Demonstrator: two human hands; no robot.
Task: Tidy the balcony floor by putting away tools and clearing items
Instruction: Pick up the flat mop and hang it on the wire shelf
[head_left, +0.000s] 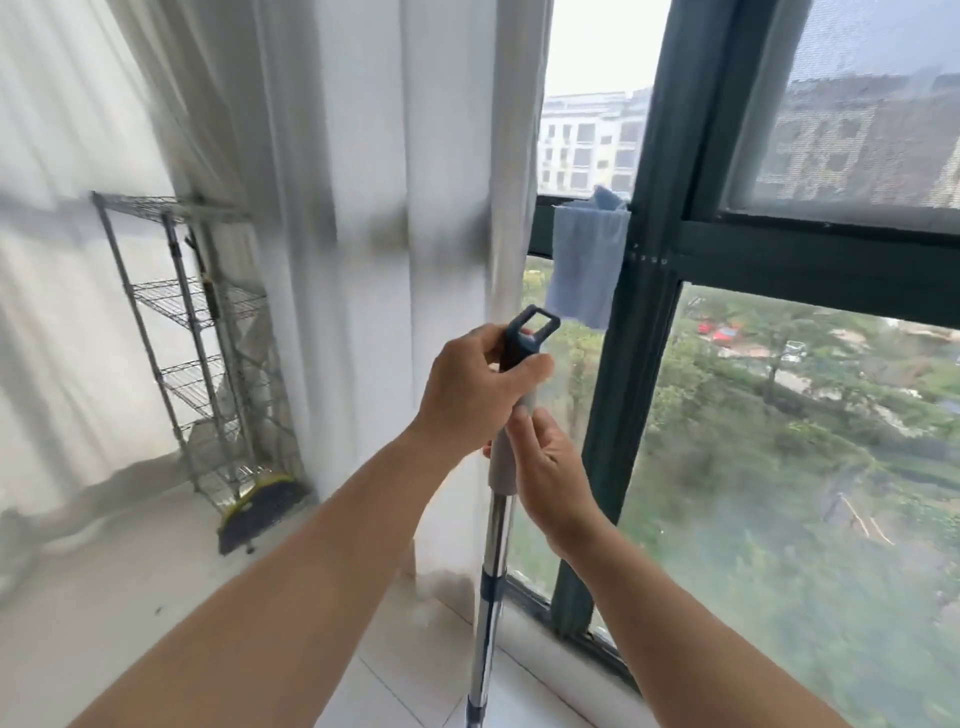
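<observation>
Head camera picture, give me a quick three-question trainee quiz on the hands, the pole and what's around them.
1. True or false: both hands grip the upright silver metal pole with the dark loop handle.
2. Which hand is higher? A) left hand B) right hand
3. What hangs on the dark green window frame?

Key:
1. True.
2. A; it grips near the loop end, and the right hand holds the pale grip sleeve just below.
3. A light blue cloth.

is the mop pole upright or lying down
Upright: the pole rises from the floor, left hand gripping its top, right hand just below.
</observation>
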